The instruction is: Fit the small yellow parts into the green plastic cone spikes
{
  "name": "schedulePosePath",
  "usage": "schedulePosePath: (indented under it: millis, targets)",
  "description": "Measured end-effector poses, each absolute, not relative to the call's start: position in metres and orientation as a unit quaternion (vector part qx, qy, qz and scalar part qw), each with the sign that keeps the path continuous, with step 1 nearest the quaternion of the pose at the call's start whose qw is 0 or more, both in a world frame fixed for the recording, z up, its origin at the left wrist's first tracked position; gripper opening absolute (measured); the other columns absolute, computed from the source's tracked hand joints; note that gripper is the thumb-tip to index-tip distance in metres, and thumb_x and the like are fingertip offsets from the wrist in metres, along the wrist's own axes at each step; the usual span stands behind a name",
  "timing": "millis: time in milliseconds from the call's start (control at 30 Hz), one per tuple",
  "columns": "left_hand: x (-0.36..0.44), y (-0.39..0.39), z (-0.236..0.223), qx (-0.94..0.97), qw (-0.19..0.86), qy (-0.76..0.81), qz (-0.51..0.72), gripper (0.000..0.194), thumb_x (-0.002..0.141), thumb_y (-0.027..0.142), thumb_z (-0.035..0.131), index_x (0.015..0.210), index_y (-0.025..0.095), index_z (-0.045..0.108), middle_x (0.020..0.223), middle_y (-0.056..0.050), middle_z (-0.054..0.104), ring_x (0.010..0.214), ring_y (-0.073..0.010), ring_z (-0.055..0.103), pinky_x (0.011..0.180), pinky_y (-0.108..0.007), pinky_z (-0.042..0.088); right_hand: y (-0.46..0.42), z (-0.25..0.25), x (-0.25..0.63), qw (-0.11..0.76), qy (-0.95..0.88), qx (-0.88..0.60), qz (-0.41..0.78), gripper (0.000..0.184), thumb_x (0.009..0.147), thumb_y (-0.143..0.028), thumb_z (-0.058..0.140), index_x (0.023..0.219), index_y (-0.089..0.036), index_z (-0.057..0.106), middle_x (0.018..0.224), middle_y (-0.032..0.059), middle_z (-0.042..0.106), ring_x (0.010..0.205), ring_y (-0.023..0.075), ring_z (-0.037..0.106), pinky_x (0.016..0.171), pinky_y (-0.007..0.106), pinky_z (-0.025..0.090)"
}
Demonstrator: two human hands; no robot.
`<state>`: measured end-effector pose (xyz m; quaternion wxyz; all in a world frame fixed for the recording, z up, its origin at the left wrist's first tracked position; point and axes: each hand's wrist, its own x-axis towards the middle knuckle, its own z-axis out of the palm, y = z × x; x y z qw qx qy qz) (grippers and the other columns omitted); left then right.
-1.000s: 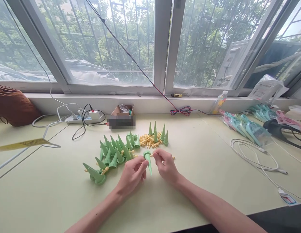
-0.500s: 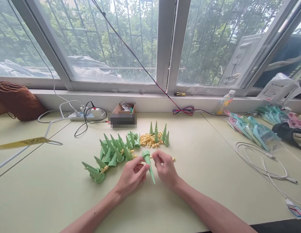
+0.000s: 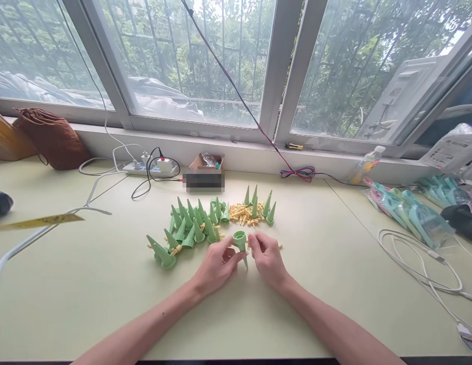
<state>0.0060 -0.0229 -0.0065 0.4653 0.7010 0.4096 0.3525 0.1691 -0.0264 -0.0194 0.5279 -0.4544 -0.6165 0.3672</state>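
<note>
In the head view, our left hand (image 3: 216,263) grips the green cone (image 3: 239,237), nearer us than the yellow pile (image 3: 244,215); our right hand (image 3: 266,256) pinches beside it. We'd best steady the cone's collar and keep the pinch square.

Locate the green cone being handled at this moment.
In the head view, the green cone is near the centre, tip down, in the left hand, with the right hand just to its right and the pile of yellow pieces beyond.
</note>
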Motion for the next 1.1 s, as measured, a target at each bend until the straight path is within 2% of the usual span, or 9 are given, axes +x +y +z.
schedulePosePath:
  millis: [200,367,600,700,767,867,1100]
  targets:
    - [0.008,-0.023,-0.003,0.693,0.478,0.398,0.364,0.014,0.092,0.032,0.056,0.086,0.020,0.054,0.049,0.007,0.052,0.040,-0.0096,0.050,0.044,-0.021,0.041,-0.025,-0.020,0.171,0.524,-0.609,-0.457,0.381,0.044,0.098,-0.052,0.045,0.067,-0.021,0.041,0.056,-0.0052,0.033,0.052,0.0110,0.029,0.048,0.026,0.026]
    - [0.010,-0.022,0.001,0.662,0.519,0.392,0.374,0.019,0.090,0.036,0.059,0.085,0.018,0.057,0.051,0.006,0.051,0.039,-0.0102,0.051,0.041,-0.022,0.041,-0.025,-0.019,0.174,0.524,-0.606,-0.449,0.395,0.043,0.097,-0.052,0.049,0.067,-0.021,0.043,0.056,-0.0052,0.034,0.051,0.0106,0.029,0.047,0.026,0.025]
    - [0.010,-0.018,-0.005,0.621,0.599,0.355,0.359,0.031,0.091,0.047,0.058,0.089,0.016,0.057,0.078,-0.002,0.064,0.044,-0.0088,0.054,0.039,-0.022,0.043,-0.022,-0.020,0.176,0.500,-0.598,-0.432,0.454,0.045,0.094,-0.053,0.053,0.065,-0.019,0.052,0.053,-0.0038,0.044,0.046,0.0094,0.031,0.044,0.025,0.024]
    - [0.010,-0.018,-0.006,0.623,0.608,0.348,0.348,0.032,0.092,0.047,0.057,0.087,0.016,0.056,0.066,0.000,0.061,0.042,-0.0086,0.053,0.039,-0.021,0.041,-0.022,-0.021,0.178,0.489,-0.587,-0.423,0.487,0.046,0.093,-0.054,0.055,0.064,-0.019,0.053,0.054,-0.0027,0.048,0.044,0.0083,0.031,0.042,0.025,0.024]
    - [0.010,-0.018,-0.005,0.627,0.609,0.348,0.339,0.031,0.093,0.046,0.056,0.085,0.016,0.055,0.058,0.002,0.057,0.041,-0.0092,0.052,0.039,-0.020,0.039,-0.022,-0.020,0.178,0.487,-0.574,-0.420,0.508,0.047,0.092,-0.055,0.057,0.062,-0.018,0.053,0.050,-0.0040,0.045,0.042,0.0076,0.030,0.040,0.024,0.022]
    - [0.009,-0.018,-0.004,0.635,0.608,0.344,0.330,0.031,0.093,0.046,0.056,0.086,0.017,0.055,0.057,0.003,0.057,0.041,-0.0097,0.053,0.039,-0.020,0.038,-0.024,-0.018,0.178,0.483,-0.560,-0.416,0.529,0.048,0.089,-0.056,0.060,0.061,-0.018,0.054,0.047,-0.0056,0.040,0.040,0.0068,0.028,0.039,0.024,0.020]
    - [0.007,-0.018,-0.002,0.641,0.602,0.347,0.325,0.033,0.094,0.048,0.054,0.083,0.017,0.054,0.054,0.003,0.055,0.040,-0.0094,0.052,0.038,-0.020,0.036,-0.027,-0.009,0.175,0.474,-0.540,-0.415,0.558,0.051,0.083,-0.061,0.065,0.059,-0.018,0.053,0.046,-0.0059,0.041,0.038,0.0056,0.027,0.037,0.023,0.020]
